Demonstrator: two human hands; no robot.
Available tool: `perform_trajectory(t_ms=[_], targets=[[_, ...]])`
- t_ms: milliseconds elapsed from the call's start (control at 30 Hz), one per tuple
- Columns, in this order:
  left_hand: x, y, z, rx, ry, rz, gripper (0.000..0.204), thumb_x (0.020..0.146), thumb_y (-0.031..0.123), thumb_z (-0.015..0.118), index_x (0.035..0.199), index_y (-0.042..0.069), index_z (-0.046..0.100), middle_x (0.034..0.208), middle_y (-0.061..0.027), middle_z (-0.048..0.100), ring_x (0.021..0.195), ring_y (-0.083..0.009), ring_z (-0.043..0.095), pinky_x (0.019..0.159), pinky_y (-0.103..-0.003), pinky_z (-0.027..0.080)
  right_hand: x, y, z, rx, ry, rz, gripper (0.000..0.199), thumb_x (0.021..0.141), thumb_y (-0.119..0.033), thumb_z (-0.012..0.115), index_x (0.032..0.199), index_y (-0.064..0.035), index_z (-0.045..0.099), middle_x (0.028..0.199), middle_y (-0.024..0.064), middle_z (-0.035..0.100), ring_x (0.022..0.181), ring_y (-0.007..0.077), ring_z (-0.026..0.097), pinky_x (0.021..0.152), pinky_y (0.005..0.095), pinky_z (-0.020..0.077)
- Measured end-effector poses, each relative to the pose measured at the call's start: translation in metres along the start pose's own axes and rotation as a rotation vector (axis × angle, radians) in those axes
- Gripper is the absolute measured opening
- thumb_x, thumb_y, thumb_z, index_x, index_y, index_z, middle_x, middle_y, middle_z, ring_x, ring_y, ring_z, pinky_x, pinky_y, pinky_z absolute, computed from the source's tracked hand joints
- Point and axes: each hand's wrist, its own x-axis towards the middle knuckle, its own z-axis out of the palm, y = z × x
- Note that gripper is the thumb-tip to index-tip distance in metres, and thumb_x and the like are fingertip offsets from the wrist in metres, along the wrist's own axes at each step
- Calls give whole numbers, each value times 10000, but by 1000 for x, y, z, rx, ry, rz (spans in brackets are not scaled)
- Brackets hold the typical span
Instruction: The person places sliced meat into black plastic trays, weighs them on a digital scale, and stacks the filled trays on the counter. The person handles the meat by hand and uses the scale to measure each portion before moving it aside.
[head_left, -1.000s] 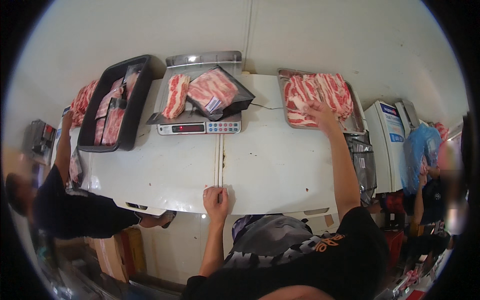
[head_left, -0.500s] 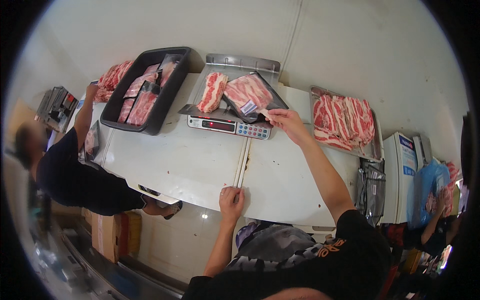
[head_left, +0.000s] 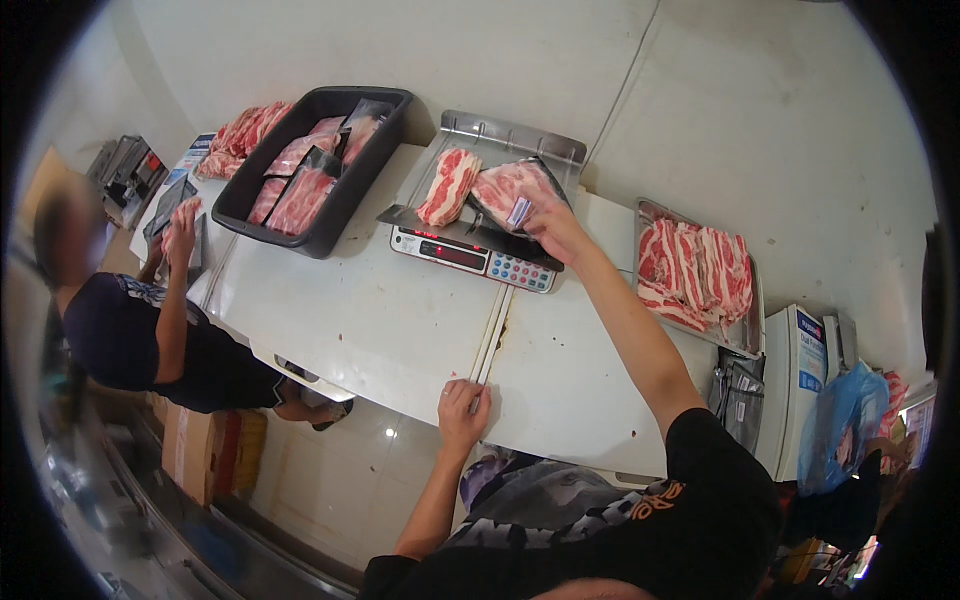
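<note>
My right hand (head_left: 556,230) is at the mouth of a black-backed clear bag of sliced meat (head_left: 503,187), beside its small label; the fingers look closed, but their tips and anything in them are hidden. The bag lies on the steel tray (head_left: 402,214) of a digital scale (head_left: 467,258). Left of it on the same tray sits a loose stack of streaky sliced meat (head_left: 449,187). My left hand (head_left: 464,412) rests with curled fingers, holding nothing, at the near edge of the white table, by the seam.
A black tub (head_left: 334,240) with several packed bags of meat stands left of the scale; meat slices (head_left: 245,137) lie beyond. A metal tray of meat strips (head_left: 757,295) sits right. A co-worker (head_left: 125,335) handles a dark bag at left; a blue plastic bag (head_left: 843,425) hangs far right.
My right hand has moved from pinching a pale strip at the bag's corner to further over the bag. The co-worker's hands have come back toward their body. The view has shifted slightly.
</note>
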Motion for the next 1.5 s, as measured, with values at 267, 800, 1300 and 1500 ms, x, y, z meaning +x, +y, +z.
perform_trajectory(t_ms=[267, 800, 1300, 1500], targets=[[2, 3, -2, -28, 41, -27, 97, 837, 7, 781, 872, 15, 691, 856, -132, 686, 858, -336, 660, 818, -431, 528, -84, -3, -23, 199, 34, -39, 591, 890, 147, 541, 1478, 91, 506, 1510, 182, 553, 1467, 312, 496, 1132, 409, 467], [2, 3, -7, -29, -32, -14, 107, 836, 34, 797, 849, 32, 691, 851, -107, 688, 867, -324, 652, 800, -427, 518, -211, 29, -119, 72, 400, -20, 351, 999, -133, 661, 1344, -72, 627, 1242, 48, 683, 1173, 182, 632, 924, 331, 482], [-1, 3, 7, 7, 92, 5, 105, 842, 24, 785, 851, 34, 681, 824, -119, 663, 819, -331, 621, 843, -450, 529, -151, 33, -99, -39, 379, -54, 351, 986, -236, 693, 1306, -100, 642, 1171, 24, 684, 1077, 134, 629, 910, 334, 479], [-14, -3, 13, 39, 153, -105, 79, 850, -5, 755, 875, 19, 684, 876, -129, 678, 902, -336, 627, 980, -492, 531, -164, 47, -129, -319, 365, -110, 253, 961, -121, 699, 1206, -62, 720, 1006, 4, 749, 923, 150, 702, 811, 319, 543]])
